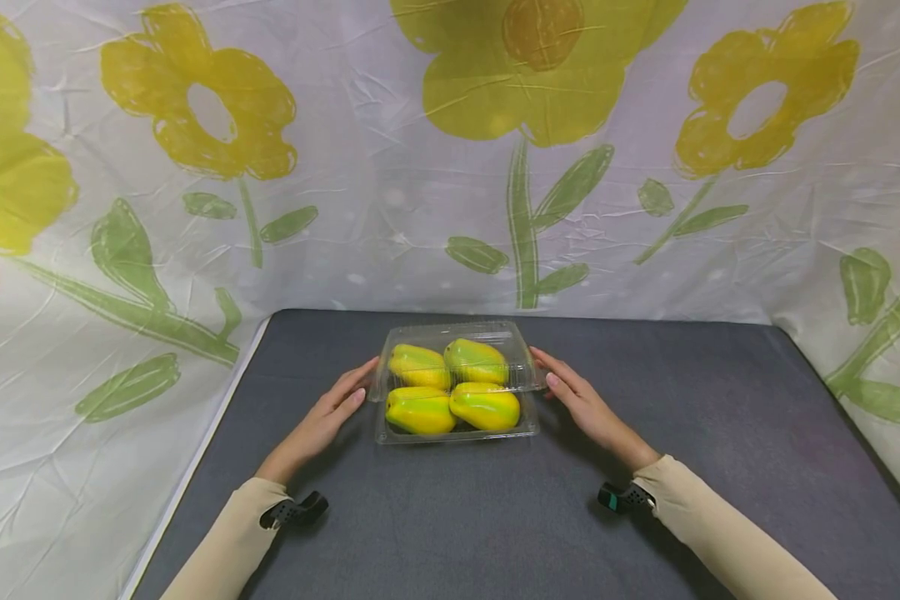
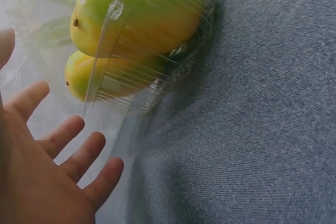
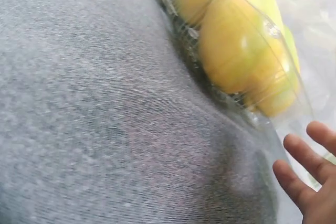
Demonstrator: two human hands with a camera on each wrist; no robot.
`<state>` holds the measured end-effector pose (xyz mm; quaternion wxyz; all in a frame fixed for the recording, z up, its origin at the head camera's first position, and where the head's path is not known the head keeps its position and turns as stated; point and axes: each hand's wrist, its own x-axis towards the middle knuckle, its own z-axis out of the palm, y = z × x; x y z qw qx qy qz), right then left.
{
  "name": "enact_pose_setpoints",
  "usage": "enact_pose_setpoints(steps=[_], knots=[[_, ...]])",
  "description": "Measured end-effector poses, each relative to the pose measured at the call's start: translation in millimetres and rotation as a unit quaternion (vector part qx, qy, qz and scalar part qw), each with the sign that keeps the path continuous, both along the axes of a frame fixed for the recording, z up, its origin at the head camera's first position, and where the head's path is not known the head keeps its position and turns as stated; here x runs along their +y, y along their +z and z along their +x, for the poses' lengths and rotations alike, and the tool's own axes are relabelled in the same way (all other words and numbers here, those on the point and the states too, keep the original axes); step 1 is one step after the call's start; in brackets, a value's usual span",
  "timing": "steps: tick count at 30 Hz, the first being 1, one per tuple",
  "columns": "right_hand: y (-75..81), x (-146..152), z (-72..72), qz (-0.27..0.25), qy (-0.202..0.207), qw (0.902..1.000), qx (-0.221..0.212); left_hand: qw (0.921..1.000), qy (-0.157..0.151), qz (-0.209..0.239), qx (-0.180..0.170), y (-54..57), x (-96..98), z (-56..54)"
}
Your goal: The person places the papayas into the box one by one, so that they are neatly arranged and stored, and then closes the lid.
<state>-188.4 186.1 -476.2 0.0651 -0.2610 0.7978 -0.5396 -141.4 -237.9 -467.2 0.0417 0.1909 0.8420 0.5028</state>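
A clear plastic container (image 1: pixel 457 438) on the table holds several yellow-green fruits (image 1: pixel 485 407), shaped like small papayas. Its transparent lid (image 1: pixel 521 367) slants above the back fruits and does not lie flat on the base. At the container's left side is my left hand (image 1: pixel 337 398), fingertips by the lid's edge. My right hand (image 1: pixel 581 407) mirrors it on the right, its fingertips near the lid's corner. The left wrist view shows the left hand (image 2: pixel 47 177) with fingers spread and extended. In the right wrist view, the right hand (image 3: pixel 315 182) has fingers extended too. Actual contact cannot be made out.
A dark grey cloth covers the table (image 1: pixel 450 525). Behind and beside it hangs a white curtain (image 1: pixel 390 225) printed with yellow flowers and green leaves. Black straps with small devices (image 1: pixel 303 508) sit at both wrists, over beige sleeves (image 1: pixel 727 525).
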Motion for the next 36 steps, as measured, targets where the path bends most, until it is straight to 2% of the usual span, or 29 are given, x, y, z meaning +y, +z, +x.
enact_pose_setpoints(steps=[5,14,23,29,36], knots=[[-3.0,0,3.0,-0.005,0.012,0.9998,-0.013,0.9998,-0.013,0.004,-0.013,-1.4,-0.1,3.5],[-5.5,-3,8.3,0.033,0.009,0.9987,-0.038,0.9985,-0.028,-0.021,-0.041,-9.7,-0.3,6.2],[-5.6,-2,12.9,0.071,0.013,0.9962,-0.049,0.9965,-0.011,-0.061,-0.056,-10.8,0.6,8.9],[-4.5,0,13.9,0.070,0.026,0.9959,-0.051,0.9968,-0.015,-0.048,-0.062,-11.3,1.8,9.9],[-6.6,1,13.2,0.026,0.037,0.9978,-0.049,0.9972,-0.027,-0.006,-0.070,-9.9,4.8,10.5]])
